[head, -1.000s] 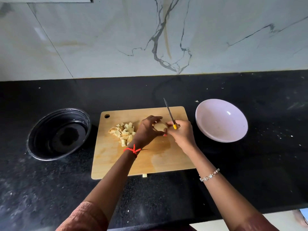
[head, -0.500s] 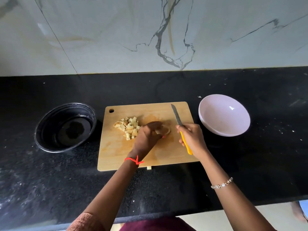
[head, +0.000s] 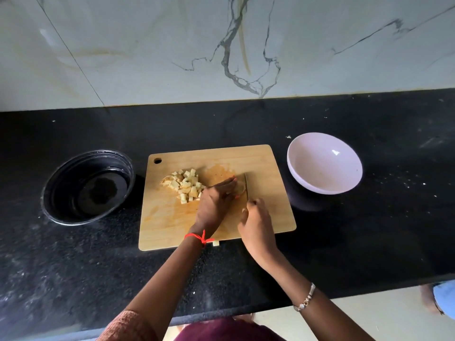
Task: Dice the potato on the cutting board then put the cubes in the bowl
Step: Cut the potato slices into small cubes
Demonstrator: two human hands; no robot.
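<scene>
- Pale rounded potato piece (head: 240,187) lies mid-board on the light wooden cutting board (head: 167,230), pinned under the left hand (head: 213,204), whose fingers curl over it.
- The right hand (head: 257,226) is closed round a steel-bladed knife (head: 245,187), with the blade against the piece's right side.
- Pale potato cubes (head: 187,184) are heaped toward the board's far left corner.
- A pale pink round bowl (head: 324,163) sits on the black counter (head: 344,242), just off the board's far right corner.
</scene>
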